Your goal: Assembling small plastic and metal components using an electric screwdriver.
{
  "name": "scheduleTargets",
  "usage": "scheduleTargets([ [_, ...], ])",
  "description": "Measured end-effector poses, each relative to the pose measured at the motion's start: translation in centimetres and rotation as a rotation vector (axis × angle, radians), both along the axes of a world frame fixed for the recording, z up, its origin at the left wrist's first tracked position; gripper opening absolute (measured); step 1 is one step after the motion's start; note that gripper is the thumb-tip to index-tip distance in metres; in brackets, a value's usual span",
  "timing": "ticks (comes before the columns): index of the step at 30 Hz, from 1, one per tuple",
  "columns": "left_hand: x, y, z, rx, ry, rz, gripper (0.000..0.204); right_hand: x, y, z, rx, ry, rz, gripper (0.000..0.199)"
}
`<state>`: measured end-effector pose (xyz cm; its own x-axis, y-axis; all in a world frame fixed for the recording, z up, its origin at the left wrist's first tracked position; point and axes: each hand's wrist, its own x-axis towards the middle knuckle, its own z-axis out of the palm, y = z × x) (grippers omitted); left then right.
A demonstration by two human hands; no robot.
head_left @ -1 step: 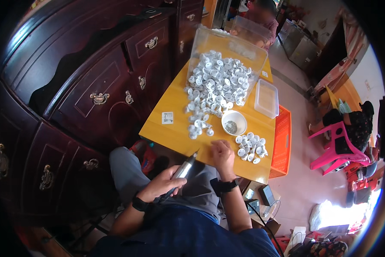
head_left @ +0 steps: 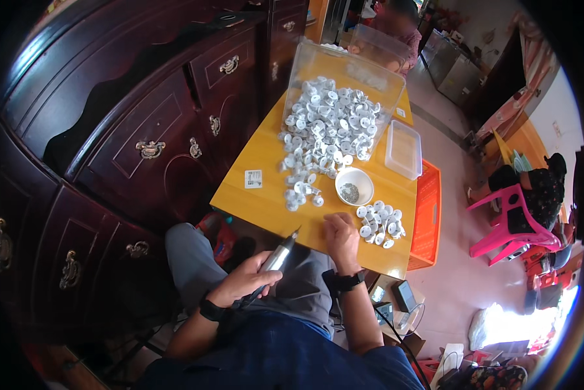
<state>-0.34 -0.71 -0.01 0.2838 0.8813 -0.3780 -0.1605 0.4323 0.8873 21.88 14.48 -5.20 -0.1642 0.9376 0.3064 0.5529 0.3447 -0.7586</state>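
My left hand (head_left: 253,278) is wrapped round a silver and black electric screwdriver (head_left: 276,262), its tip pointing up toward the table's near edge. At that edge my right hand (head_left: 341,237) rests on the yellow table, fingers curled in; whether anything small is between them is hidden. Just beyond it stands a white bowl (head_left: 365,184) with small metal screws (head_left: 350,192) in the bottom. To the right of the bowl lies a small group of white round plastic parts (head_left: 381,224). A large heap of similar white parts (head_left: 331,120) spills from a clear bin lying toward the far side.
The clear plastic bin (head_left: 389,81) covers the far part of the yellow table (head_left: 246,205). A shallow clear tray (head_left: 404,151) sits at the right edge, above an orange crate (head_left: 427,218). Dark wooden cabinets (head_left: 129,123) line the left. Another person (head_left: 406,39) sits across the table.
My right hand has shifted very slightly to the right. The left hand and the screwdriver look the same.
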Motion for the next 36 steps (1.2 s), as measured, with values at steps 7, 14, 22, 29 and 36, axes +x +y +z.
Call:
scheduleTargets([
  [7,0.0,-0.1,1.0,0.039,0.022,0.01,0.032,4.4,1.8,2.4,0.259,-0.407,-0.218,0.032],
  [14,-0.4,-0.3,1.0,0.058,0.027,0.015,0.035,3.6,8.4,5.6,0.178,-0.37,-0.172,0.014],
  [22,-0.9,-0.7,0.2,0.08,-0.018,0.02,0.038,1.4,13.8,3.3,-0.108,-0.82,-0.082,0.021],
  [29,-0.9,-0.7,0.1,0.073,0.0,0.027,0.039,0.3,14.3,3.8,-0.184,-0.872,-0.043,0.027],
  [36,-0.8,-0.7,-0.8,0.087,-0.025,0.019,0.042,2.1,13.7,4.0,-0.122,-0.535,-0.11,0.019],
])
